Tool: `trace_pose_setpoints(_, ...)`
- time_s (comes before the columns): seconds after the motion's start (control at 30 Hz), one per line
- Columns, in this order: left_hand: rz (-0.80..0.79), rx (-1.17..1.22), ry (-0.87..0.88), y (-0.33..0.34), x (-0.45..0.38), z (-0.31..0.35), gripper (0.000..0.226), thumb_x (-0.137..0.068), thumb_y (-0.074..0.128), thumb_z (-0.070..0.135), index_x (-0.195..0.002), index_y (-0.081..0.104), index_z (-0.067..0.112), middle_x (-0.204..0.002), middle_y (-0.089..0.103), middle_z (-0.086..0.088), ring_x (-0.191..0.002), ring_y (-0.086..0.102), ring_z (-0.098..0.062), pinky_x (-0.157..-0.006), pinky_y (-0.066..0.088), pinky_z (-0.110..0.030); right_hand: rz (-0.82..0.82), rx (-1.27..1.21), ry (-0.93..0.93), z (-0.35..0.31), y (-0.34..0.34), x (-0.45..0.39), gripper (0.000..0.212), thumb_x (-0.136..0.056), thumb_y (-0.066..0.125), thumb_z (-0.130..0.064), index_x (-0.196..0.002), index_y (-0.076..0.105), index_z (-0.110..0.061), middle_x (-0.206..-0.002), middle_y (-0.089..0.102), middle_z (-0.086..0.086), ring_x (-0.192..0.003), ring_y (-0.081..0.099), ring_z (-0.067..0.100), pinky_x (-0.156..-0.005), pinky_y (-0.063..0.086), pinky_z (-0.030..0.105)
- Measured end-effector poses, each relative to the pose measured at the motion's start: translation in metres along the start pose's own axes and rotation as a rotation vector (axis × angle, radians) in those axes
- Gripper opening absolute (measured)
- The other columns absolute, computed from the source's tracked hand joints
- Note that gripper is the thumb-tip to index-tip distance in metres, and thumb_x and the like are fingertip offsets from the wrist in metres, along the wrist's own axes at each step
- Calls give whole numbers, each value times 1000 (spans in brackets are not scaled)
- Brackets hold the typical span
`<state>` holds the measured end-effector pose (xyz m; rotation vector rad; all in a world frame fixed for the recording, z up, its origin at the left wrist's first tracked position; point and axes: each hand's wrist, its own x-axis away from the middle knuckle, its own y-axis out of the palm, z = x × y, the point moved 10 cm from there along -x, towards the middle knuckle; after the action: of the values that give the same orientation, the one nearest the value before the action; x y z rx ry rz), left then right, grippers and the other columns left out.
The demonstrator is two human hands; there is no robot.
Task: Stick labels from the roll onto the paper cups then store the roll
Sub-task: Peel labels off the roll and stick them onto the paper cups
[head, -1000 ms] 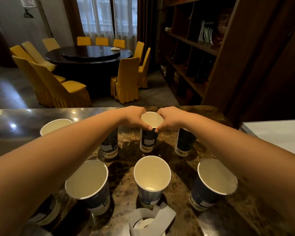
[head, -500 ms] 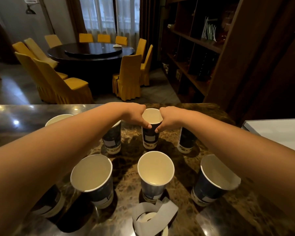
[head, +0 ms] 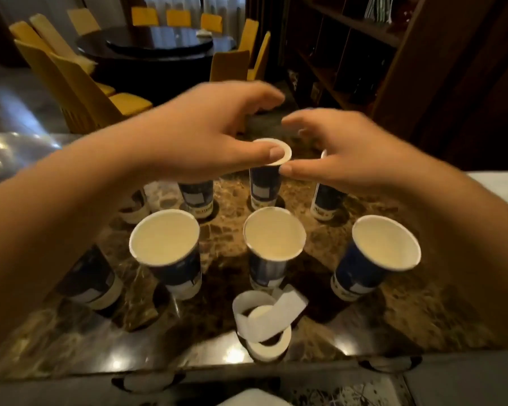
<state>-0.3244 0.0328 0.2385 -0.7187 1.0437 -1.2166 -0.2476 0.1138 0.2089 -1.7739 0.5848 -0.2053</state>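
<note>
Several dark blue paper cups with white insides stand on the marble table (head: 408, 303). The back middle cup (head: 264, 189) shows a pale label on its side. My left hand (head: 211, 136) and my right hand (head: 340, 150) hover blurred just above its rim, fingers spread, holding nothing; the left thumb overlaps the rim in this view. Three cups form the front row at left (head: 165, 241), middle (head: 273, 232) and right (head: 384, 241). The white label roll (head: 266, 323) lies in front of the middle one, its loose strip curled upward.
More cups stand at back left (head: 197, 197), back right (head: 326, 203) and under my left forearm (head: 91, 279). The table's front edge runs just behind the roll. Beyond the table are a round dining table (head: 159, 45), yellow chairs and dark shelves (head: 364, 39).
Both hands were pinched on the back middle cup's rim; now they have lifted off it and opened. The view has tilted downward and closer to the table.
</note>
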Motion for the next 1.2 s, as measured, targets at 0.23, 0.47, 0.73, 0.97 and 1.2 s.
trace_pose_setpoints(0.23, -184, 332, -120, 118, 117, 8, 36, -88, 61, 38, -123, 59, 31, -98, 62, 22, -90, 62, 1, -74, 50, -11, -13, -431, -70, -23, 53, 136, 40, -80, 62, -49, -118, 62, -34, -100, 65, -24, -93, 65, 1, -71, 51, 13)
trace_pose_setpoints(0.47, -255, 113, -246, 208, 137, -43, 44, -87, 65, 42, -128, 52, 36, -135, 37, 16, -125, 34, -5, -107, 40, -37, -176, -333, 212, 18, 166, 151, 55, -87, 65, -40, -137, 43, -42, -80, 63, -16, -74, 60, 2, -67, 54, 24)
trace_pose_setpoints(0.73, -273, 154, -121, 211, 129, -33, 18, -87, 63, 39, -105, 66, 37, -123, 45, 26, -126, 28, -3, -108, 26, -43, -120, -146, 89, 4, 172, 143, 25, -89, 52, -53, -103, 57, -34, -74, 61, -12, -68, 58, 7, -57, 52, 33)
trace_pose_setpoints(0.97, -368, 132, -158, 218, 128, -41, 24, -83, 70, 41, -104, 58, 40, -118, 55, 23, -134, 28, -1, -110, 17, -41, -22, -286, 337, 41, 171, 166, 20, -86, 62, -46, -96, 63, -29, -64, 55, -12, -63, 54, 7, -54, 49, 34)
trace_pose_setpoints(1.2, -458, 45, -47, 229, 126, -31, 34, -84, 70, 39, -114, 56, 45, -134, 48, 22, -139, 20, -4, -111, 8, -39, -113, -265, 420, 52, 189, 183, 19, -86, 63, -49, -94, 61, -32, -69, 56, -14, -66, 56, 7, -58, 53, 32)
